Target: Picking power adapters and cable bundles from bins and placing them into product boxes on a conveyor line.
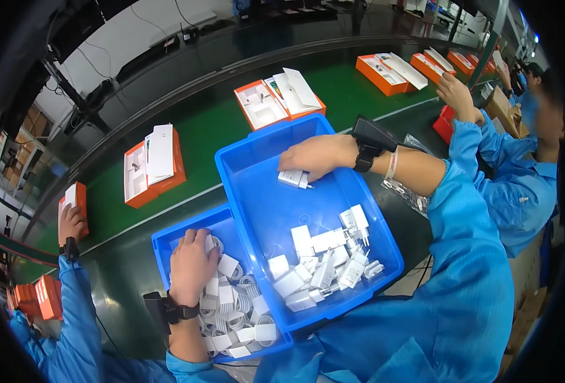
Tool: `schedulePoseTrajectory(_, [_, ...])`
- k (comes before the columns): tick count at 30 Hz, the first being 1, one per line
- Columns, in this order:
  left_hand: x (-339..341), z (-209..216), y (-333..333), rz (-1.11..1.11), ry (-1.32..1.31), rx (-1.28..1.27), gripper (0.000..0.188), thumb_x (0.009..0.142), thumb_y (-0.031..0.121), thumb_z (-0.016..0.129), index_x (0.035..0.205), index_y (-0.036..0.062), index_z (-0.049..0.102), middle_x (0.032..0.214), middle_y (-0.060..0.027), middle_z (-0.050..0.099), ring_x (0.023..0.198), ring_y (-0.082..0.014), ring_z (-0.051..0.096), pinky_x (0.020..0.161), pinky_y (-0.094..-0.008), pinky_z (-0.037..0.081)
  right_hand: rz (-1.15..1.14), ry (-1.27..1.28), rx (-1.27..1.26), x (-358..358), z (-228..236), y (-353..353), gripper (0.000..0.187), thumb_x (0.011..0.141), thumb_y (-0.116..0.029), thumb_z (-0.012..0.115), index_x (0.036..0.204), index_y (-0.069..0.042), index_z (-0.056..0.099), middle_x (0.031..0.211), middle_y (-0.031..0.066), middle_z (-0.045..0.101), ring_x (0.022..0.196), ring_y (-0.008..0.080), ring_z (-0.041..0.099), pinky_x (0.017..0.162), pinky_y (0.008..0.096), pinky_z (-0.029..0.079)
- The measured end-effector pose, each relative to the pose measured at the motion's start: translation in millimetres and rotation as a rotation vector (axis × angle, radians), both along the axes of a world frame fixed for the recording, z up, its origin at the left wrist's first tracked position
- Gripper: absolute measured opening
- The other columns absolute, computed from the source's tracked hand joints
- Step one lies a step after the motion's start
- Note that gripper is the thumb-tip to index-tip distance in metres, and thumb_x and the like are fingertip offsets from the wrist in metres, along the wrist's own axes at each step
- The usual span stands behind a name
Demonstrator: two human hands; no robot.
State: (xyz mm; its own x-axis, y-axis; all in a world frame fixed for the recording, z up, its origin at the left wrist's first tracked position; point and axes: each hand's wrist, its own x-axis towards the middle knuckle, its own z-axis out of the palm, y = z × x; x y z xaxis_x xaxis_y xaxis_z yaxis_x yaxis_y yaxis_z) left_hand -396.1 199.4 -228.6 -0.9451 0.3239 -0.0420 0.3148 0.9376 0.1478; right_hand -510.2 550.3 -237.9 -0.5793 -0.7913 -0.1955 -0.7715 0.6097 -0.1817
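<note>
1. Head view: R hand (319, 155) grasping 1 white charger (292, 179), inside far end of lg blue bin (266, 214); other chargers (324, 271) heaped at near end;
2. L hand (193, 263) in sm. blue bin (232, 225), over white cable coils (249, 290); fingertips partly hidden, grip can't be told;
3. Open orange boxes (176, 159) on green conveyor (211, 137) beyond bins.
</note>
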Motion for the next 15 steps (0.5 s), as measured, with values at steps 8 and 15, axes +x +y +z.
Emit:
schedulePoseTrajectory(8, [-10,0,-1,0.091,-0.08,0.073,0.037,0.083,0.023,0.073,0.115,0.0067,0.063,0.109,-0.0163,0.064,0.104,-0.0388,0.063,0.086,-0.0469,0.052,0.023,-0.094,-0.088,-10,0,-7,0.061,0.07,-0.028,0.08,0.122,-0.004,0.059,0.113,0.0123,0.061,0.106,0.0324,0.063,0.087,0.0439,0.053])
schedulePoseTrajectory(15, [-8,1,-3,0.08,-0.072,0.083,0.036,0.083,0.023,0.073,0.113,0.0064,0.064,0.107,-0.0158,0.063,0.102,-0.0382,0.063,0.085,-0.046,0.052,-0.084,-0.128,-0.53,-46,44,2,0.068,0.069,-0.024,0.081,0.126,-0.001,0.055,0.121,0.0165,0.059,0.111,0.0317,0.062,0.092,0.0394,0.053])
